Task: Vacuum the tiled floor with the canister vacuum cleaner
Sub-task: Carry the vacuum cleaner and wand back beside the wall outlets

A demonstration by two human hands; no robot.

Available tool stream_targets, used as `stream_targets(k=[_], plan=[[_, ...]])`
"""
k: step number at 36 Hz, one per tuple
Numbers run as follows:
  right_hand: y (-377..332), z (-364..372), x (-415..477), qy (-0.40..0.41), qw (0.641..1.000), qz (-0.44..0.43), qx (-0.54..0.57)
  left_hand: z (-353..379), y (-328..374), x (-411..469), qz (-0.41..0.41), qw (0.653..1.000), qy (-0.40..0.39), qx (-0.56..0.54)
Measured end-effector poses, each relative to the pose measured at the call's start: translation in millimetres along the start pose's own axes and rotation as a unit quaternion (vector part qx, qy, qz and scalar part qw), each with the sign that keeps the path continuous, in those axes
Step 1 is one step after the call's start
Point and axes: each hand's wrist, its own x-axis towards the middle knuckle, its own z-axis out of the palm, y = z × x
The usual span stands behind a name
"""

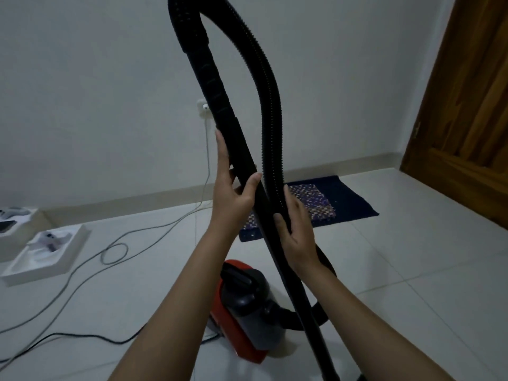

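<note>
I hold wand (218,100) and hose (270,105) raised
Canister vacuum (242,303) sits on the tiled floor (398,257) below my hands; left hand (233,193) grips the wand; right hand (298,232), just beside, clasps the hose; blue mat (349,199) lies beyond.

Your red-and-black canister vacuum (242,303) sits on the pale tiled floor (412,270), lower centre. Its black wand (242,158) rises steeply, and the ribbed hose (268,92) loops over the top.

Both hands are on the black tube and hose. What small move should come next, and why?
Probably tilt the wand down toward the tiled floor: the left hand grips it steeply raised, and the right hand holds the hose beside it.
</note>
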Motion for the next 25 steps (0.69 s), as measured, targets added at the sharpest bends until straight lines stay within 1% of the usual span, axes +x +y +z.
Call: stream_targets(k=[4, 12, 18, 25], plan=[[-1, 10, -10, -0.037, 0.997, -0.029, -0.058, -11, -8, -8, -0.014, 1.000, 0.013, -0.014], [0, 30, -18, -0.025, 0.987, -0.039, -0.154, -22, -22, -13, -0.029, 0.999, 0.034, -0.015], [2, 44, -22, 0.002, 0.985, -0.017, -0.174, -24, -33, -10, -0.042, 0.999, 0.032, -0.011], [16, 54, -15, -0.039, 0.981, -0.049, -0.183, -39, -51, -9, -0.065, 0.997, 0.033, -0.013]])
